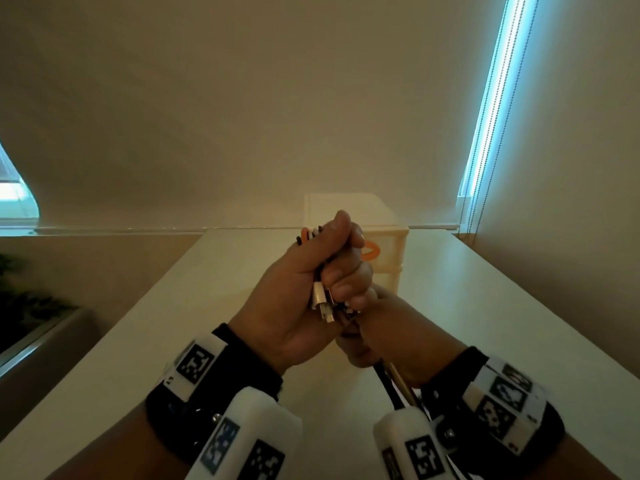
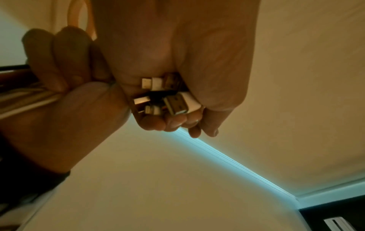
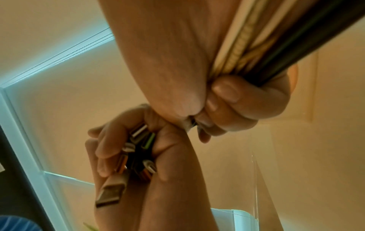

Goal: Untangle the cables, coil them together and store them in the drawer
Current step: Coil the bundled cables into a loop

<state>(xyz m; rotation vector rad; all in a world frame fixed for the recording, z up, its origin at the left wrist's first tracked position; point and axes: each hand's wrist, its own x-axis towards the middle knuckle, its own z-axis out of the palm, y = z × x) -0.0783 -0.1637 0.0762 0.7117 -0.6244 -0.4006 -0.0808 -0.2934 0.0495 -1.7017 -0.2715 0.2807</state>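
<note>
My left hand [image 1: 311, 271] is held up over the white table [image 1: 166, 341], fist closed round a bundle of cables. Several white and metal plugs [image 1: 322, 301] stick out below the fist, and an orange cable loop [image 1: 371, 252] and black ends show above it. Just below, touching it, my right hand [image 1: 391, 334] grips the same cables [image 1: 389, 381], which run down past my right wrist. In the left wrist view the plugs [image 2: 173, 101] sit inside the curled left hand [image 2: 177, 51]. In the right wrist view the right hand [image 3: 233, 100] clamps black, white and braided cables [image 3: 254, 46].
A cream drawer unit [image 1: 388, 220] stands at the table's far end, right behind my hands; whether a drawer is open is hidden. A blind with a bead chain [image 1: 485, 133] hangs at the right. A dark planter [image 1: 34, 306] lies left of the table.
</note>
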